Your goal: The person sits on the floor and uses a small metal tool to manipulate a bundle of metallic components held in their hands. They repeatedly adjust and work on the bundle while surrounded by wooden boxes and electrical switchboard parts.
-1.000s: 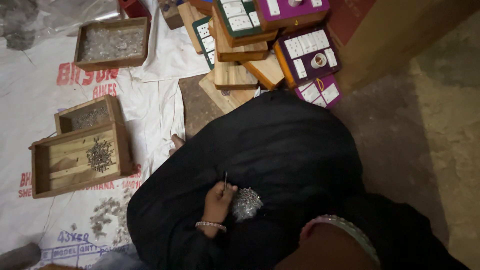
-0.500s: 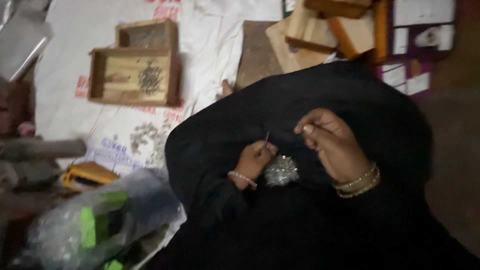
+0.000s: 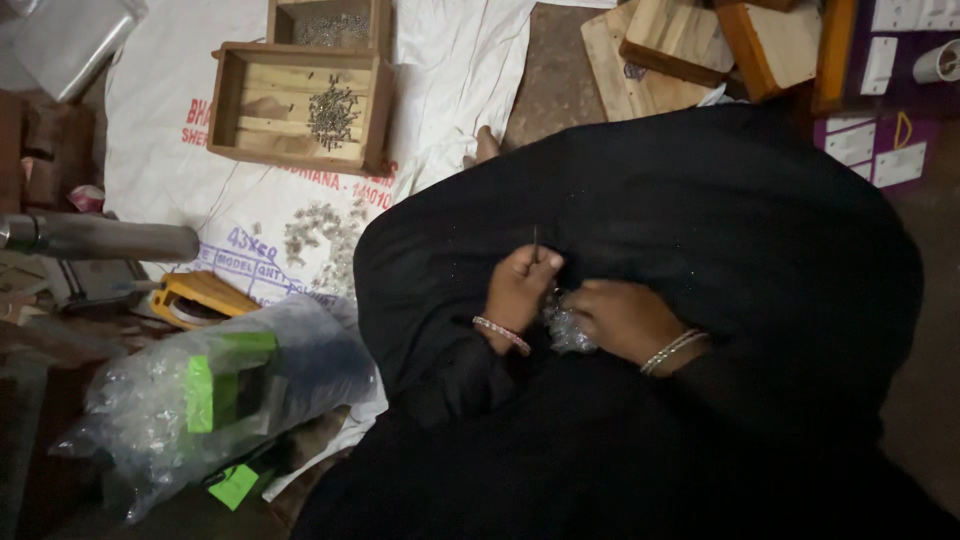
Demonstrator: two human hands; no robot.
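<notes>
Left hand pinched on a thin tool, tip up, right hand cupped over a small shiny bundle on the black lap, likely steadied there, right of the wooden tray.

Clear plastic bag, green labels

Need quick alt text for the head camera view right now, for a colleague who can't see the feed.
Seen from above, a person in black cloth works in their lap: the left hand pinches a thin dark tool upright, and the right hand rests on a small shiny bundle. On the white sheet sits a wooden tray of small metal pieces.
</notes>
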